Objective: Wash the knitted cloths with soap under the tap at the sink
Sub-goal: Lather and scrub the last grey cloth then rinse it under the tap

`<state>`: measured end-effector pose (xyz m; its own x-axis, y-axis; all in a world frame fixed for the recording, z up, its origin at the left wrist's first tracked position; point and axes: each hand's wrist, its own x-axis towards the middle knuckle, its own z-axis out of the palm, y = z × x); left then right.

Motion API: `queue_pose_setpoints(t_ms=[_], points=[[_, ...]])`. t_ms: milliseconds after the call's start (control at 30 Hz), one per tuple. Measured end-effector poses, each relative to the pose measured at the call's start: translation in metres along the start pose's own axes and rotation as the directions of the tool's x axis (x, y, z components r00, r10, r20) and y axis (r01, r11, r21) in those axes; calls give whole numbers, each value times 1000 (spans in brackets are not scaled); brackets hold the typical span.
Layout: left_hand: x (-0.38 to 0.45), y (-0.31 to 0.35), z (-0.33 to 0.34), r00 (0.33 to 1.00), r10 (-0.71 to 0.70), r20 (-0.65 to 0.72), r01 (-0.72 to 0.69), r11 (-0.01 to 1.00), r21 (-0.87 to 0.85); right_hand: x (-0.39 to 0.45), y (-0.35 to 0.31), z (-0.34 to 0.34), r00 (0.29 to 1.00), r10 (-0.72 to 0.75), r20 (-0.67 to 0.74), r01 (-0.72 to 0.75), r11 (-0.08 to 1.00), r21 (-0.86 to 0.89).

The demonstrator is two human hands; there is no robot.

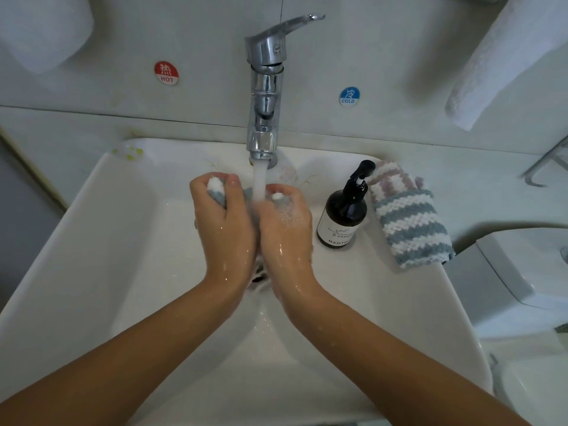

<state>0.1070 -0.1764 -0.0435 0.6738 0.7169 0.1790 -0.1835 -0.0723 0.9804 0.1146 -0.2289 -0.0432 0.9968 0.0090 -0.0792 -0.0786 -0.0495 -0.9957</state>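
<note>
STEP: rinsing under running tap (263, 87) | CLOTH: knitted cloth (215, 192) bunched between both fists over sink (107, 226), mostly hidden, probably one piece | HANDS: left hand (226, 222) and right hand (284, 229) each clench it | HANDLING: soft, waterlogged, soapy-slick; grip bunched ends, squeeze | SPARE: striped cloth (408, 222) right of soap bottle (344, 216), on rim

Two hands (226, 224) (284, 229), two knitted cloths (216, 192) (408, 222), one soap bottle (342, 215), one tap (265, 87), one sink (107, 241), two round stickers (166, 73) (349, 96).

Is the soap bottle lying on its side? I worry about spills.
No, the soap bottle stands upright on the sink rim.
</note>
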Motion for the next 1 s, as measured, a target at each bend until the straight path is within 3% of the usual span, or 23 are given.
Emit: queue_pose_setpoints(t_ms=[200,333,567,733,1000], points=[[-8,2,2,994,6,113,-8,1000,15,7,11,1,987,145,71,-148,988,48],[-9,-3,0,982,-30,185,16,997,77,12,9,-2,994,112,17,-113,988,109],[-6,-2,-2,977,-130,166,127,992,27,22,1,-13,990,62,-125,-38,982,184],[-13,-7,3,915,-275,295,244,960,138,25,-4,-14,984,4,-178,24,988,153],[-27,-5,10,905,-273,328,287,958,5,26,-10,-18,981,17,-193,25,976,215]])
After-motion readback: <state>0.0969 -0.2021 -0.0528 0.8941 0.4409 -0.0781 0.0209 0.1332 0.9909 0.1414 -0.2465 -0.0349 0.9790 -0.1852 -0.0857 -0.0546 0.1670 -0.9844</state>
